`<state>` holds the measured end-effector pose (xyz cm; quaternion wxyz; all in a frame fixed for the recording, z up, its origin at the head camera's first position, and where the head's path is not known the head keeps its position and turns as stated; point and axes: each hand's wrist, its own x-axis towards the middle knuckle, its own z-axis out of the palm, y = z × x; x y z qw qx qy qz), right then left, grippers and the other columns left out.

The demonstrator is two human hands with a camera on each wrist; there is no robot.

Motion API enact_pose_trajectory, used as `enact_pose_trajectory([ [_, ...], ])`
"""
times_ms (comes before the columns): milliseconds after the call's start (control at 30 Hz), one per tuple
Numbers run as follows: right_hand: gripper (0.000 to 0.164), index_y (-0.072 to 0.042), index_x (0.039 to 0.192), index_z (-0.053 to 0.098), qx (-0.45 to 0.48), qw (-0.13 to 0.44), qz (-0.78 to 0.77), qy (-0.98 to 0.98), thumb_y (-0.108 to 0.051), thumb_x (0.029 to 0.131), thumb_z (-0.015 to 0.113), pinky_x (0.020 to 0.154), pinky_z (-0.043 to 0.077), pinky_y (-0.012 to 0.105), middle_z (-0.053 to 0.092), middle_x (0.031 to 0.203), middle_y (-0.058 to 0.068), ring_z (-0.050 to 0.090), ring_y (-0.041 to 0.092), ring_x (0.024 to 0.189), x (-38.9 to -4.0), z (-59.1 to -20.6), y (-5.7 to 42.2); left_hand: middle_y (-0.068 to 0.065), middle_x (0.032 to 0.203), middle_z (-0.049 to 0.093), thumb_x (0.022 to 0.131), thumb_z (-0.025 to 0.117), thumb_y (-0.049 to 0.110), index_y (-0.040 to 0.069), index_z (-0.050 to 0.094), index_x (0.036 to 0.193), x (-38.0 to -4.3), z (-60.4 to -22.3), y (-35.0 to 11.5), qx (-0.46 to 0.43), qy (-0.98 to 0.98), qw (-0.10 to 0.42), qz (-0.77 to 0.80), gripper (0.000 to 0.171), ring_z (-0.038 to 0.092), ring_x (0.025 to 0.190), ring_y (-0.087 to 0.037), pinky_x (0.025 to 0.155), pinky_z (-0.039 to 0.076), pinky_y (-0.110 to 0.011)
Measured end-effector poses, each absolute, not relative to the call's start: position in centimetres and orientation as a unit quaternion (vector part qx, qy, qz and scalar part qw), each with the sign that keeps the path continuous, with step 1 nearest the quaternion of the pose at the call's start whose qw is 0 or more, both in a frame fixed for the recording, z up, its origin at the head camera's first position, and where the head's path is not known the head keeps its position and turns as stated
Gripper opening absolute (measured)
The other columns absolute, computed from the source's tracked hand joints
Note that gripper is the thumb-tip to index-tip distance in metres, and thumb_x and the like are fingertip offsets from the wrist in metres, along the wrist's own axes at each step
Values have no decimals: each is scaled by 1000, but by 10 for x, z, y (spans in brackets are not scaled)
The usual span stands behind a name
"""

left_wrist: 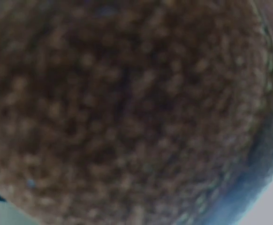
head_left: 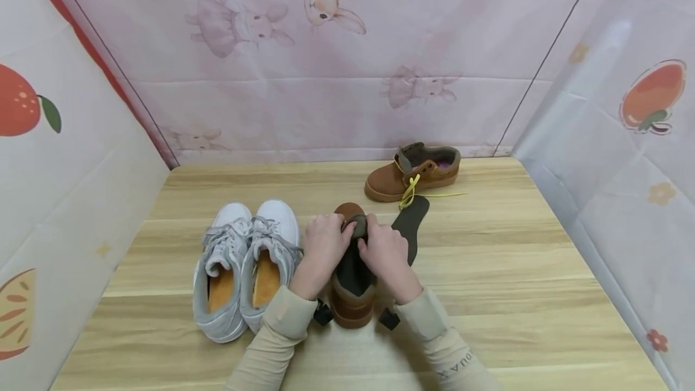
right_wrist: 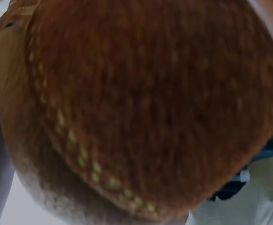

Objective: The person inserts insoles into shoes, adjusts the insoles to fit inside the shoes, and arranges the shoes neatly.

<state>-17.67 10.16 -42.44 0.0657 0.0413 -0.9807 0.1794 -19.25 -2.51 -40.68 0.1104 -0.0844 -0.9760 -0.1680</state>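
A brown shoe [head_left: 353, 314] stands between my hands, its toe pointing away from me and its dark inside facing up. My left hand [head_left: 326, 245] holds the left edge of its opening, thumb by the grey-green tongue [head_left: 357, 227]. On the opposite side, my right hand [head_left: 387, 253] grips the right edge, thumb bent inward. Brown suede with stitching fills most of the left wrist view and the right wrist view, the shoe's surface [right_wrist: 155, 98] being very close there. A dark insole [head_left: 411, 222] lies just beyond my right hand, partly covered by it.
At the back right lies another brown shoe [head_left: 388, 183] with a loose yellow lace [head_left: 411, 190]. A pair of white sneakers [head_left: 230, 219] with orange-brown insides stands left of my left hand. Printed cloth walls enclose the wooden table [head_left: 516, 270] on three sides.
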Motion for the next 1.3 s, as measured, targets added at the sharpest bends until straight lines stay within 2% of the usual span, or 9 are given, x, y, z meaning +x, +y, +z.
enact_pose_trajectory([
  [400,33,-9,112,47,17,50,201,-978,-23,85,60,38,36,39,57,65,12,53,27,49,-179,-429,100,2,46,43,86,65,32,14,54,58,-191,-406,-27,-107,-973,108,-175,35,44,43,-15,41,32,-27],
  [600,26,-10,107,46,22,50,213,-976,-21,87,59,38,35,38,55,64,12,51,27,48,-178,-430,100,0,52,48,82,67,31,13,60,66,-189,-405,-29,-116,-974,98,-171,26,47,46,-17,43,37,-28],
  [900,25,-12,106,49,26,55,207,-976,-19,85,59,38,35,38,57,66,13,52,28,49,-179,-430,101,-3,59,57,77,70,32,12,65,74,-188,-404,-30,-121,-976,94,-156,22,54,52,-21,46,41,-32],
  [1133,37,-16,119,41,26,55,217,-974,-17,86,60,39,37,39,59,66,14,54,29,49,-176,-427,101,-9,68,63,74,72,22,10,68,82,-186,-403,-27,-118,-977,91,-156,14,59,60,-27,51,46,-37],
  [1300,34,-16,115,41,27,58,219,-974,-15,86,60,40,38,40,60,65,13,55,30,50,-175,-427,100,-8,69,65,74,70,14,11,69,81,-186,-405,-25,-121,-974,96,-166,7,61,62,-27,54,47,-38],
])
